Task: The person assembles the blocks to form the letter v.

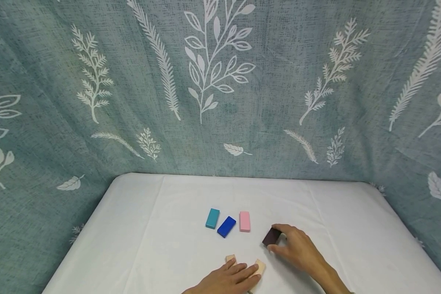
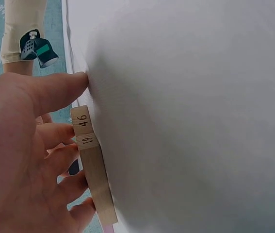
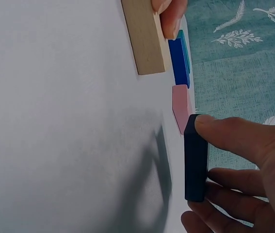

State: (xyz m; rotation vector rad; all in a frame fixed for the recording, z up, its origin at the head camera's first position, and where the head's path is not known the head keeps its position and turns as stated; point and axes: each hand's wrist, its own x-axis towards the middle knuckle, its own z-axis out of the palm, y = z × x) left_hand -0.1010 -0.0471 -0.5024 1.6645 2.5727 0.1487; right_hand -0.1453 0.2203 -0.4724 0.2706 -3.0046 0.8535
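Note:
My right hand (image 1: 297,247) pinches a dark wooden block (image 1: 271,237) between thumb and fingertips. In the right wrist view this dark block (image 3: 196,160) is held lengthwise, a shadow on the cloth beside it. My left hand (image 1: 231,279) lies with fingers extended across plain wooden blocks (image 1: 260,266), partly hiding them. Seen from the left wrist, fingertips touch a row of these: a small block marked 46 (image 2: 82,120), one marked 19 (image 2: 87,141) and a longer bare face (image 2: 97,182). Its thumb stands apart from them.
Beyond the hands lie a teal block (image 1: 212,218), a blue block (image 1: 226,227) and a pink block (image 1: 244,221), slightly apart from each other. A white cloth (image 1: 169,253) covers the table. Behind it hangs a green leaf-patterned curtain (image 1: 272,102).

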